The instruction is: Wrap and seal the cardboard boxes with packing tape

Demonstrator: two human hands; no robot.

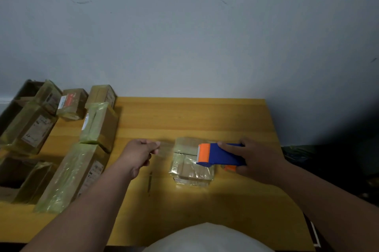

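Stretching a clear strip of tape (166,148) across the small box (191,162), you have your left hand (141,152) pinching the free end just left of that box, while your right hand (258,157) is wrapped around the blue and orange dispenser (220,154), which rests over the box's right half. The box sits on the yellow surface (184,116), well right of the stack of already wrapped boxes (90,128). To lay this strip well, I would judge you should keep it taut and level, lower it squarely along the seam, then press it down from the box's middle outward so no bubbles or wrinkles form. Slack risks the tape folding onto itself.
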